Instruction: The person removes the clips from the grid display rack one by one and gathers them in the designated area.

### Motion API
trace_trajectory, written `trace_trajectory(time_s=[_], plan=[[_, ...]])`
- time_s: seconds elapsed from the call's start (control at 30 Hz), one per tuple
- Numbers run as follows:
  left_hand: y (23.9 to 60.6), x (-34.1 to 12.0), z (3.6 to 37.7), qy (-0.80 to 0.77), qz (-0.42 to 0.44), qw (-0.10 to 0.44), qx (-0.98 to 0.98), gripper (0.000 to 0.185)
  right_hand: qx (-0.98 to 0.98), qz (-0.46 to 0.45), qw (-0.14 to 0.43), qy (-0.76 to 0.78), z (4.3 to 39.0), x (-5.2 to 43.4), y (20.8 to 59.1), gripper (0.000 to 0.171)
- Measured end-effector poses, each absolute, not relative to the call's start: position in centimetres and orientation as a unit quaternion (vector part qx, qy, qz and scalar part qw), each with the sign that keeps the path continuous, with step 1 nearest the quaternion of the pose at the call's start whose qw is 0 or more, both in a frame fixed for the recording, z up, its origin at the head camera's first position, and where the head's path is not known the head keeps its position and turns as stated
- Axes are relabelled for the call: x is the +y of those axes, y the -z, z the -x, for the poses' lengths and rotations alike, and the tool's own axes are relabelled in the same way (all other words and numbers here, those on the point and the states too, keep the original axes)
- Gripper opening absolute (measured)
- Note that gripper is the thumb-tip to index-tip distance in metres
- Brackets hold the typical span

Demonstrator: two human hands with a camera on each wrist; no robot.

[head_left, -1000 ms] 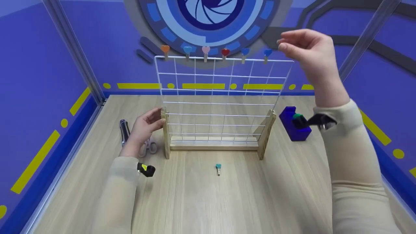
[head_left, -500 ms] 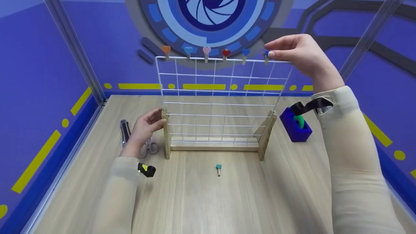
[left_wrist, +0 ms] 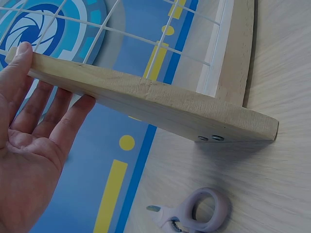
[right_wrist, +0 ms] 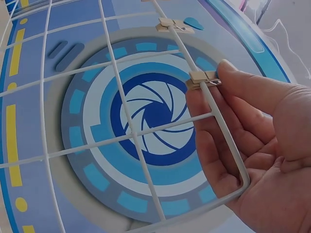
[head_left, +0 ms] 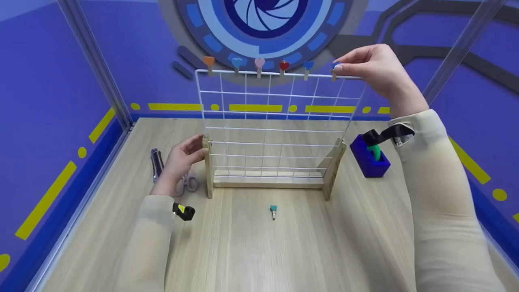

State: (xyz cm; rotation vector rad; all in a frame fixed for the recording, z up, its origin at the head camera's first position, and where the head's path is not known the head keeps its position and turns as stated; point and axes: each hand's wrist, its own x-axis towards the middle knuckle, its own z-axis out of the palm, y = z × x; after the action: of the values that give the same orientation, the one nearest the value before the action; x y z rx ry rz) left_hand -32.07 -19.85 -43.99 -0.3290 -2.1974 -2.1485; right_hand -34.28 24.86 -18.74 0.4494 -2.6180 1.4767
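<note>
A white wire grid [head_left: 267,97] stands upright in a wooden stand [head_left: 267,184]. Along its top wire sits a row of small heart clothespins: orange [head_left: 209,61], light blue [head_left: 237,63], pink [head_left: 259,63], red [head_left: 284,66] and blue [head_left: 308,65]. At the row's right end my right hand [head_left: 381,71] pinches another blue-heart clothespin [right_wrist: 201,80] between thumb and fingers, its jaws over the wire. With thumb and fingertips, my left hand [head_left: 180,160] grips the top of the stand's left wooden post [left_wrist: 146,97]. A teal-heart clothespin [head_left: 273,211] lies on the table before the stand.
Pale scissors [left_wrist: 201,213] lie left of the stand, partly behind the left forearm, beside a dark-and-silver tool [head_left: 156,164]. A blue box [head_left: 371,166] holding a green ring-shaped thing [head_left: 376,153] stands on the right. Blue walls enclose the wooden table [head_left: 243,251].
My right hand has moved left onto the rightmost blue-heart clothespin and now pinches it. The left hand stays at the post.
</note>
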Motion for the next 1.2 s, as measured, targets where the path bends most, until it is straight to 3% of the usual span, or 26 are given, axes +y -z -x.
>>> trace_trajectory(time_s=[0.53, 0.8, 1.2], plan=[[41.8, -19.2, 30.4, 0.698, 0.102, 0.011, -0.708, 0.055, -0.812, -0.185, 0.096, -0.545, 34.2, 24.6, 19.3, 0.035], [41.9, -19.2, 30.4, 0.699, 0.104, 0.016, -0.708, 0.054, -0.715, -0.199, 0.087, -0.665, 33.6, 24.7, 18.3, 0.03], [41.7, -19.2, 30.3, 0.695, 0.099, 0.011, -0.713, 0.054, -0.702, -0.254, 0.088, -0.66, 31.0, 24.0, 18.4, 0.031]])
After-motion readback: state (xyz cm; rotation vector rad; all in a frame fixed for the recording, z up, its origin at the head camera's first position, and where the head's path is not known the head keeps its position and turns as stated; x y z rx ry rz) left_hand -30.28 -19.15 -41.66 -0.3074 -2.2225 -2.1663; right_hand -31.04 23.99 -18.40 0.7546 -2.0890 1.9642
